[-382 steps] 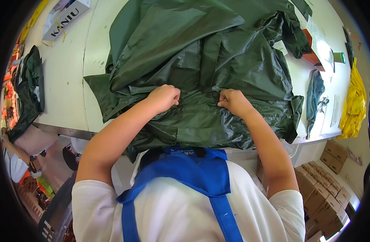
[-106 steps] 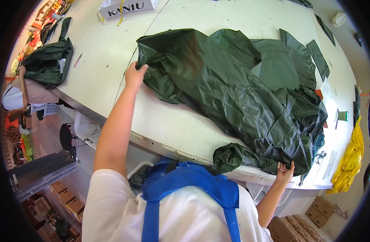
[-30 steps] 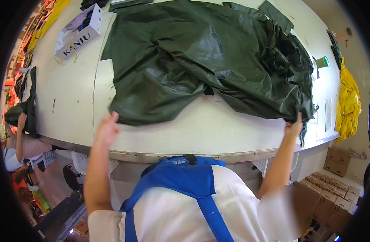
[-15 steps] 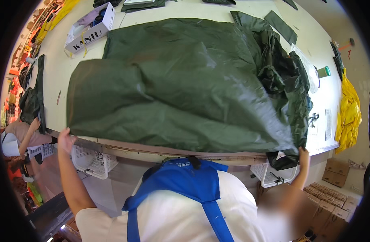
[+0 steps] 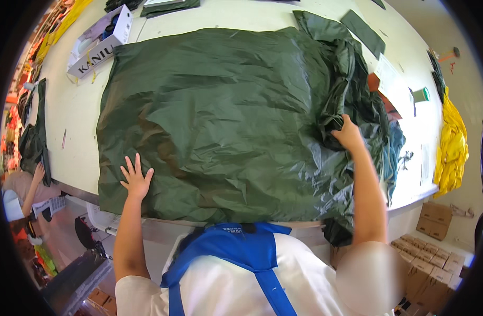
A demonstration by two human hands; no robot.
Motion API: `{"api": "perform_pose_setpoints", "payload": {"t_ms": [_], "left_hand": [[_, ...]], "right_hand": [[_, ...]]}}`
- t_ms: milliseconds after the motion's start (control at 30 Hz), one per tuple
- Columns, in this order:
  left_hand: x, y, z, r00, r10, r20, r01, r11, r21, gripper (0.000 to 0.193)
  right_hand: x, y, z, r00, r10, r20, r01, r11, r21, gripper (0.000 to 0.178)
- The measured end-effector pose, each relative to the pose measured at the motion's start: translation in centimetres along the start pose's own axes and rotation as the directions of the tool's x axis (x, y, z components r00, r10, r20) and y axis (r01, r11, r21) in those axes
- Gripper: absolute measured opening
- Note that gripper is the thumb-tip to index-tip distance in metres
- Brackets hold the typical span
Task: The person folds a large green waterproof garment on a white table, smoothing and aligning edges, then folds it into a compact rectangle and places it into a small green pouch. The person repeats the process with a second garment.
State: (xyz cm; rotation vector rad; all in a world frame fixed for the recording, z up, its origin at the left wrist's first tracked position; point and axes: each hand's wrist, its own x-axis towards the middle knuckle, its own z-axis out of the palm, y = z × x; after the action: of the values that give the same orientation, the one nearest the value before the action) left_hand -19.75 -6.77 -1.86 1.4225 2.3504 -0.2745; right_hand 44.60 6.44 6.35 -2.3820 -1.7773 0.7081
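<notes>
A large piece of dark green, shiny waterproof fabric (image 5: pixel 225 116) lies spread over the white table (image 5: pixel 67 158), slightly wrinkled, its near edge along the table's front. Toward the right it bunches into thick, crumpled folds, and a dark end hangs over the front edge. My left hand (image 5: pixel 137 181) rests on the lower left of the fabric, palm down with fingers spread. On the right, my right hand (image 5: pixel 349 134) grips the gathered folds; its fingertips are partly hidden in the cloth.
At the far left stands a white open box (image 5: pixel 100 47) holding small items. Flat green pieces (image 5: pixel 363 32) lie at the far right, near a green-capped cylinder (image 5: pixel 421 95). Yellow fabric (image 5: pixel 452 147) hangs off the right side. A co-worker's hand (image 5: pixel 38 173) holds dark cloth at left.
The fabric's near edge has come down over the table front and its surface lies flatter. My left hand has moved from the corner onto the cloth; my right hand has moved up to the folds.
</notes>
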Motion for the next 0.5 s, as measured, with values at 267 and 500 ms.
{"api": "perform_pose_setpoints", "payload": {"t_ms": [267, 500], "left_hand": [[1.5, 0.1, -1.2, 1.000, 0.008, -0.011, -0.009, 1.000, -0.025, 0.080], [0.1, -0.4, 0.1, 0.998, 0.010, -0.064, -0.012, 1.000, -0.018, 0.085]], "right_hand": [[17.4, -1.1, -21.6, 0.909, -0.101, -0.405, 0.340, -0.383, 0.859, 0.034], [21.5, -0.4, -1.7, 0.871, -0.181, -0.456, 0.274, 0.951, 0.146, 0.043]]}}
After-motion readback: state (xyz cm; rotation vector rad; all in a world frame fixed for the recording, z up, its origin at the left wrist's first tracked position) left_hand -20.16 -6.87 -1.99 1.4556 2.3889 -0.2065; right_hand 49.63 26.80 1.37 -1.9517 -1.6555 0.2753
